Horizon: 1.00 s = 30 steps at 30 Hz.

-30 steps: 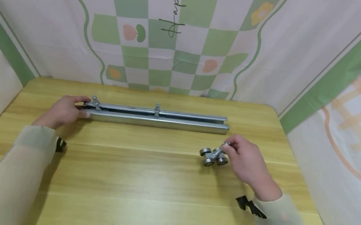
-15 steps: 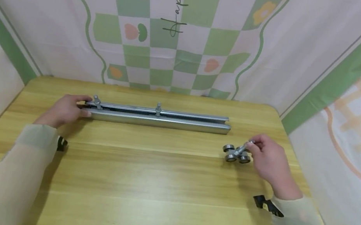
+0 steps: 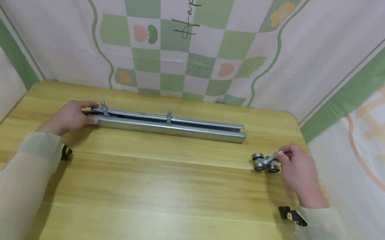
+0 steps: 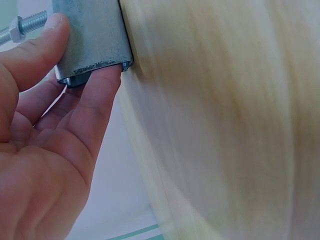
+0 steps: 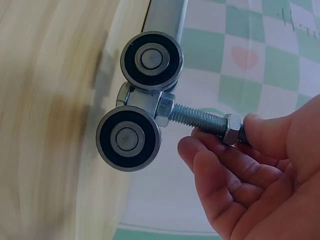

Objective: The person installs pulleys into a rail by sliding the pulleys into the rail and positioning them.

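Note:
A long steel channel track (image 3: 175, 131) lies across the far part of the table, its slot facing up. Two threaded bolts with nuts stand up out of that slot, one bolt (image 3: 103, 108) near the left end and another bolt (image 3: 169, 116) near the middle. My left hand (image 3: 69, 117) grips the track's left end, thumb on one wall and a fingertip at the end opening (image 4: 75, 77). My right hand (image 3: 298, 170) pinches the threaded bolt (image 5: 197, 119) of a roller trolley (image 3: 265, 164) by its nut end. Its wheels (image 5: 127, 139) are level with the track's right end, apart from it.
The wooden table (image 3: 164, 199) stretches toward me, with its rounded far corners visible. A printed cloth (image 3: 206, 34) hangs behind the far edge, and cloth panels (image 3: 370, 165) stand at both sides.
My right hand has moved to the right with the roller trolley, away from the track's right end. My left hand stays on the left end of the track.

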Each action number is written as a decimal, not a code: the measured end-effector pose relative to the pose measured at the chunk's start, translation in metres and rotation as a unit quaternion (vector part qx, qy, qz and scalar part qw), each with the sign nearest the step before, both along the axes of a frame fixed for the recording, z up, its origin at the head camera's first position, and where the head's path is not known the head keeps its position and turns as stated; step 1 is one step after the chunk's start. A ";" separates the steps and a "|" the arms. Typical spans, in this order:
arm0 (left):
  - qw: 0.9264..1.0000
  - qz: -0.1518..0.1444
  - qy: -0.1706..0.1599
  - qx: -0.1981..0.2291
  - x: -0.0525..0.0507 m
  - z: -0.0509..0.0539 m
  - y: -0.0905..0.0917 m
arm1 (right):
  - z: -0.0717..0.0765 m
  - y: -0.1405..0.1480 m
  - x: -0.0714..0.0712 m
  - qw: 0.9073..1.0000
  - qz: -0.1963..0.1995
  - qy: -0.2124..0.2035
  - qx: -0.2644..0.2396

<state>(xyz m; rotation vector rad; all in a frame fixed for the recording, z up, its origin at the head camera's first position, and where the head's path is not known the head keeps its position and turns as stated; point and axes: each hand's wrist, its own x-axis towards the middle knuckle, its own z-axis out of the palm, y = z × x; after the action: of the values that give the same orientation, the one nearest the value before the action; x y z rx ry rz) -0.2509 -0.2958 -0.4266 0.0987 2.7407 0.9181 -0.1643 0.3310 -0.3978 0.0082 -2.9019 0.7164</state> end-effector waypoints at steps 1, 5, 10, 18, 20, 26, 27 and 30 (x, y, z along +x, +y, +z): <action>1.000 0.000 -0.001 0.001 0.000 0.000 0.000 | -0.001 0.002 0.000 1.000 -0.001 0.001 0.002; 1.000 0.002 -0.009 0.001 -0.001 -0.001 0.000 | -0.003 0.006 -0.001 1.000 -0.002 -0.001 0.007; 1.000 0.005 -0.014 0.002 -0.002 -0.002 -0.002 | -0.006 0.008 0.000 1.000 -0.009 -0.012 0.004; 1.000 0.014 -0.025 -0.002 0.000 -0.001 0.000 | -0.005 0.011 0.003 0.998 -0.015 -0.043 -0.042; 1.000 0.015 -0.027 -0.001 0.000 -0.001 0.000 | -0.005 0.011 0.002 0.997 -0.018 -0.051 -0.054; 1.000 0.013 -0.024 -0.001 0.001 0.000 0.001 | -0.006 0.014 -0.004 0.997 -0.027 -0.052 -0.054; 1.000 0.013 -0.023 -0.001 0.001 0.000 0.001 | -0.006 0.015 -0.005 0.997 -0.027 -0.051 -0.051; 1.000 0.013 -0.022 -0.001 0.001 0.001 0.001 | -0.006 0.017 -0.010 0.997 -0.027 -0.050 -0.049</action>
<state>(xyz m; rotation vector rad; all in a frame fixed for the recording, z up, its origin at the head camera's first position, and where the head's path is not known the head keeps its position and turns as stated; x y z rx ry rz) -0.2503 -0.2945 -0.4255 0.0431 2.7085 0.9119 -0.1747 0.3477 -0.4039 -0.1196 -2.9453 0.8724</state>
